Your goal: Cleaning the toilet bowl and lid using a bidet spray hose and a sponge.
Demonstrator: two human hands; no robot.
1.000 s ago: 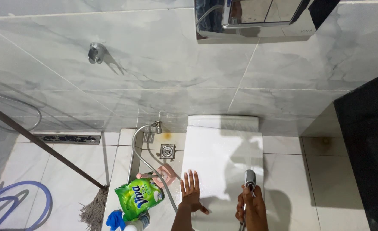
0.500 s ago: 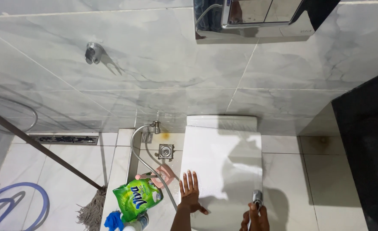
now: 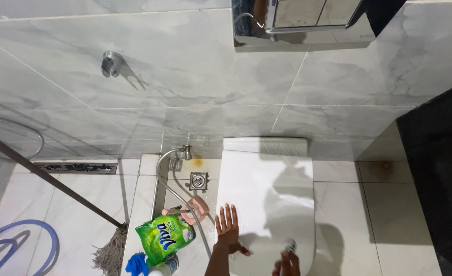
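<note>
**Left palm flat on the toilet lid, right hand low with the spray head**

The left hand lies open on the closed white toilet lid, fingers spread and pointing toward the wall, pressed flat near the lid's left edge. The right hand is at the bottom edge of the view, closed around a chrome spray head whose tip pokes up above the fingers — only part of the hand shows, over the lid's lower right part.

The lid shines with wet gloss and runs back to the grey-veined marble wall. To its left, a flexible metal hose loops down from a wall valve past a square floor drain. A pink scrubbing brush lies on the floor just beside the hose, and a green detergent pouch sits below it, close to the left forearm. A blue cloth and a bottle cap show at the bottom edge under the pouch.

Farther left, a mop rests its grey strings on the white floor tiles, its dark handle slanting up to the left — beyond it a blue hoop-shaped tube. A chrome flush plate is set in the wall above the toilet.
</note>
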